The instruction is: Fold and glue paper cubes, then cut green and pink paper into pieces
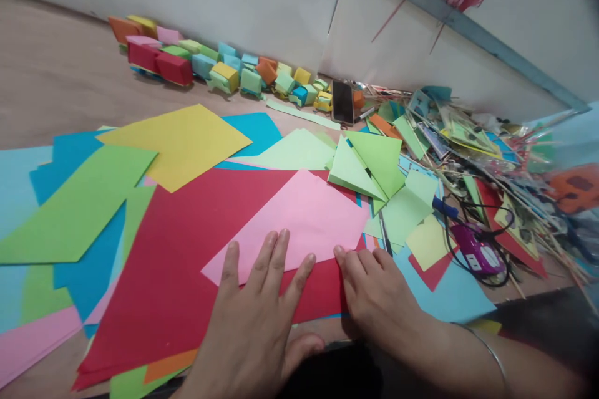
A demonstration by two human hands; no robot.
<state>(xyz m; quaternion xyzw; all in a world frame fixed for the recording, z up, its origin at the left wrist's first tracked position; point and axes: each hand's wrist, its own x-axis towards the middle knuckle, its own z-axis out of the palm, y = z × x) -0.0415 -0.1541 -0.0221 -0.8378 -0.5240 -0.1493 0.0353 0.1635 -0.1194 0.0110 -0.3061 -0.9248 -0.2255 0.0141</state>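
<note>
A folded pink sheet of paper lies at a slant on a large red sheet. My left hand rests on the pink paper's near side, fingers spread and flat, thumb held out to the right over the table edge. At the paper's right near edge, my right hand has its fingers curled and pressed together, the tips on that edge. Just beyond them sits a folded light green paper, and a dark pen lies right of the pink sheet.
Yellow and green sheets overlap at left. Small coloured paper boxes line the wall, with a phone at their right end. A purple corded device and heaped sticks and paper scraps occupy the right.
</note>
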